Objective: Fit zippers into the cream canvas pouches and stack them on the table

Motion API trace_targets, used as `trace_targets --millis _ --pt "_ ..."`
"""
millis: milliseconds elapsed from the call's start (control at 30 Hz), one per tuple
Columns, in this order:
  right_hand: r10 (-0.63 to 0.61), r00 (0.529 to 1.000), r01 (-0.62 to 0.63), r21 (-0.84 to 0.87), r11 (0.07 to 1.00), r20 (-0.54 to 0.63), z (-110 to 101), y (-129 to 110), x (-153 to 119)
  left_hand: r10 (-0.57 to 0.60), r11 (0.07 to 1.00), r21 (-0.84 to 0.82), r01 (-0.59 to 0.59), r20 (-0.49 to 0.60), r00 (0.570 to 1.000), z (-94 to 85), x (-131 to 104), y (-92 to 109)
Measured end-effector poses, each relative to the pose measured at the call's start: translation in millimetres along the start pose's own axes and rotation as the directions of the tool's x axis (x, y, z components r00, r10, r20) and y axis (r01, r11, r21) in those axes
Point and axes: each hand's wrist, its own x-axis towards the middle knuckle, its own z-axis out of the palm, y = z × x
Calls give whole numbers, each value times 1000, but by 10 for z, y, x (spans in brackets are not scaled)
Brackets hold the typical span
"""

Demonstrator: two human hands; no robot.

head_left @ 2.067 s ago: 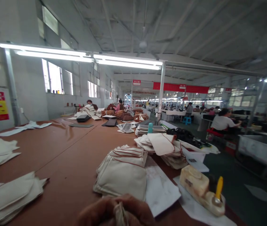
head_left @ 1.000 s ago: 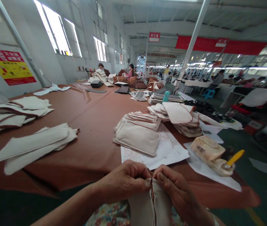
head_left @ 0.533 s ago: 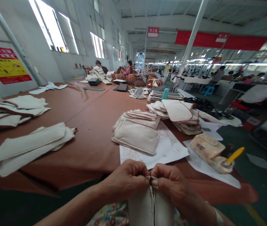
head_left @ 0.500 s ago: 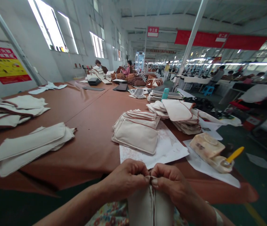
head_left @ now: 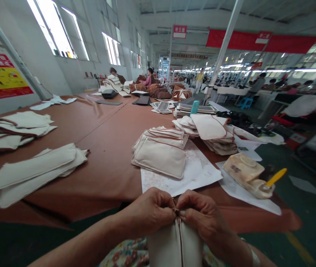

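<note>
Pinching a cream pouch (head_left: 163, 244) with left hand (head_left: 150, 209) and right hand (head_left: 204, 212), on the near side of the paper (head_left: 199, 168); having narrowed the gap since 1 second ago, apparently bringing 2 edges together.

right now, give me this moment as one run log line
left hand: pinching cream piece | right hand: pinching same piece | ahead: cream stack partly on white sheet | right: yellow handle at container

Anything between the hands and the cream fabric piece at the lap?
Nothing visible. The left hand and right hand pinch the cream fabric piece directly at its far end; the cream stack lies beyond them, not between.
</note>
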Motion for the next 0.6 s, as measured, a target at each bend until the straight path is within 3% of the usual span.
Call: trace_targets --millis 133,233,367,433,500,600 --pt "-105 992 102 46 994 76 -20 -16 -54 -35 949 -313 44 33 999 26 -40 29" --pt "-268 957 277 -70 958 114 -37 -29 -77 -26 901 -431 52 68 997 45 -59 33" --pt "-523 829 557 -368 745 196 -70 -40 -128 -7 916 -397 60 134 991 41 -55 -5" --pt "-591 774 619 -467 632 226 -92 -33 -182 43 934 -356 14 151 988 25 -58 -19" --pt "-566 796 592 -471 654 213 -113 -27 -240 110 951 -306 -56 162 981 -5 -70 -20" --pt "-336 939 344 -248 906 75 -139 -57 -279 145 967 -233 -103 169 975 -68 -98 5"
